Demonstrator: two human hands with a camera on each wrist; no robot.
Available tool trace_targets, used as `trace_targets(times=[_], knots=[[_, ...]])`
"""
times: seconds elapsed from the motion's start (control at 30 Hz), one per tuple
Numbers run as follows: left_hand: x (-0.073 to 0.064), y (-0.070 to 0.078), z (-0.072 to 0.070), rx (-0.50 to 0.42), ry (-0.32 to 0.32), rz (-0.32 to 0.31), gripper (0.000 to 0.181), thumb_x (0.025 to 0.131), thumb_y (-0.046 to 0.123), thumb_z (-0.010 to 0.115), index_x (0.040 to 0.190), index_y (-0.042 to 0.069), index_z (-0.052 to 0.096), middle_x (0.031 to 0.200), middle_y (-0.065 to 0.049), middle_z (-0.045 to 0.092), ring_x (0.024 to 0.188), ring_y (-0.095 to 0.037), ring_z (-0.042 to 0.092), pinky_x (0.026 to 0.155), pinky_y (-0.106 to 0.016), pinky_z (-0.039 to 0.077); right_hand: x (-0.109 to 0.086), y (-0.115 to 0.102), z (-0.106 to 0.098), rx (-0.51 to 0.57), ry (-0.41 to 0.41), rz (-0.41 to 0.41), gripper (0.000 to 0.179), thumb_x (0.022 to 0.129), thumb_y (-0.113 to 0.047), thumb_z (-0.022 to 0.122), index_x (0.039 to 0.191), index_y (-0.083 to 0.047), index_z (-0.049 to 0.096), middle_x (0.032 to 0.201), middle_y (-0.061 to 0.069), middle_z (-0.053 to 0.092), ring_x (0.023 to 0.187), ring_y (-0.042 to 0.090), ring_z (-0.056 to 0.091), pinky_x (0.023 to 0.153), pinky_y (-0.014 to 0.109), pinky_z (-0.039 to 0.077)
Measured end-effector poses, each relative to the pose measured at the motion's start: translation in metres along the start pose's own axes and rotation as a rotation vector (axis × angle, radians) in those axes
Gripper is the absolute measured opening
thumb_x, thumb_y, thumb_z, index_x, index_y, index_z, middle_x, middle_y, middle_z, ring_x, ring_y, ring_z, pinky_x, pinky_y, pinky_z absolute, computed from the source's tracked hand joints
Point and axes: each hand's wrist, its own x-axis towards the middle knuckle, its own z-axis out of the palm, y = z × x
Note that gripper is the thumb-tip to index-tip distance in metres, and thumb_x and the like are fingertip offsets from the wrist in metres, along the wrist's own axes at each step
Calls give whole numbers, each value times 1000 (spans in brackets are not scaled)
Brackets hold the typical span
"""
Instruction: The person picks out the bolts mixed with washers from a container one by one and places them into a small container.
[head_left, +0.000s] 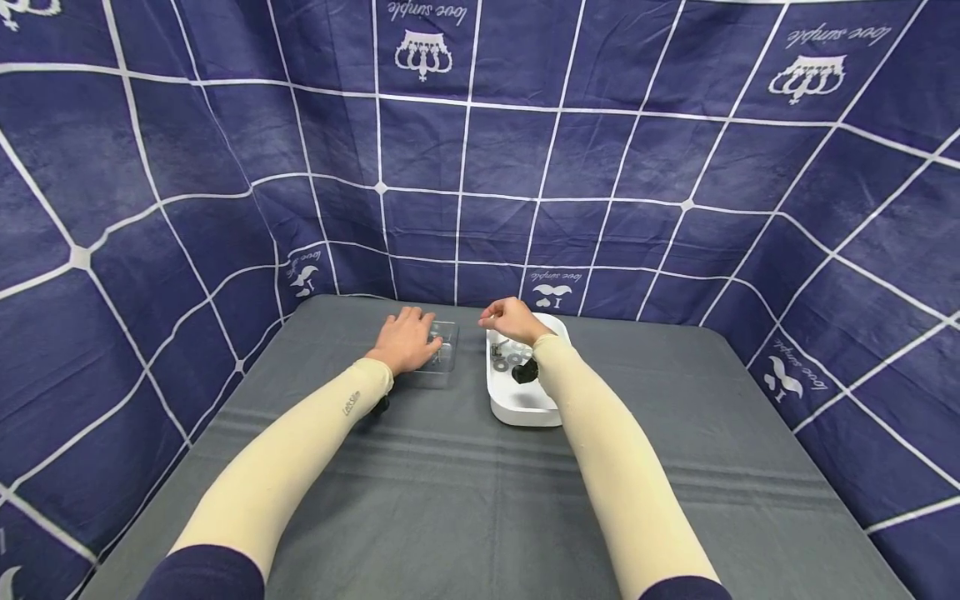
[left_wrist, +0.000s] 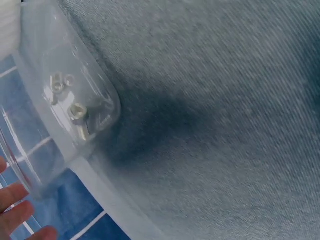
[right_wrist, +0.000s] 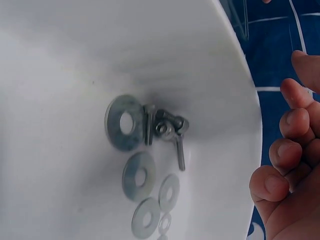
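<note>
My left hand (head_left: 407, 340) lies with fingers spread at the left side of a clear plastic box (head_left: 442, 367), overlapping it in the head view. Inside that box are a socket-head bolt (left_wrist: 78, 115), a second bolt (left_wrist: 55, 87) and a small ring (left_wrist: 70, 80). My right hand (head_left: 515, 319) hovers over the far left rim of a white tray (head_left: 525, 414), its fingers loosely bent. Thumb and index fingertips look apart in the right wrist view, with nothing visible between them. In the tray lie several bolts (right_wrist: 170, 127) beside several flat washers (right_wrist: 139, 176) of different sizes.
A grey cloth (head_left: 480, 500) covers the table. Blue curtains with white lines (head_left: 502, 150) rise behind it and along both sides. A black object (head_left: 525, 372) shows over the tray at the right wrist.
</note>
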Motion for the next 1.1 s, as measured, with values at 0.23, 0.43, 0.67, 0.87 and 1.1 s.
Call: trace_targets(times=[0.23, 0.43, 0.67, 0.87, 1.1], knots=[[3, 11, 0, -4, 16, 14, 62, 101, 47, 48, 150, 9, 46, 145, -18, 49, 140, -35, 40, 111, -58, 35, -6, 6, -9, -10, -3, 14, 20, 93, -21, 68, 102, -4, 74, 84, 2, 63, 80, 16, 55, 72, 28, 44], [7, 23, 2, -2, 13, 22, 62, 101, 47, 48, 150, 9, 47, 144, -17, 49, 139, -34, 41, 110, -58, 36, -7, 17, -15, 17, -6, 46, 21, 93, -23, 68, 103, -5, 73, 78, 0, 56, 74, 15, 51, 69, 26, 42], [12, 34, 4, -20, 25, 34, 61, 101, 46, 52, 149, 10, 48, 144, -17, 50, 139, -34, 42, 109, -56, 38, -14, 28, -19, -13, 22, 60, 22, 92, -23, 69, 103, -4, 73, 81, 0, 56, 77, 14, 51, 71, 27, 42], [15, 42, 6, -46, 35, 65, 62, 101, 46, 51, 149, 8, 47, 144, -18, 50, 139, -34, 41, 110, -55, 40, -20, 40, -21, -10, 29, 85, 22, 92, -23, 69, 103, -4, 73, 77, -2, 52, 74, 14, 48, 70, 27, 40], [16, 55, 5, -90, 42, 95, 61, 101, 45, 52, 148, 7, 47, 143, -19, 49, 139, -33, 41, 108, -52, 44, -26, 49, -23, 0, 60, 92, 21, 91, -21, 70, 102, -3, 73, 75, -2, 51, 73, 13, 48, 68, 26, 39]])
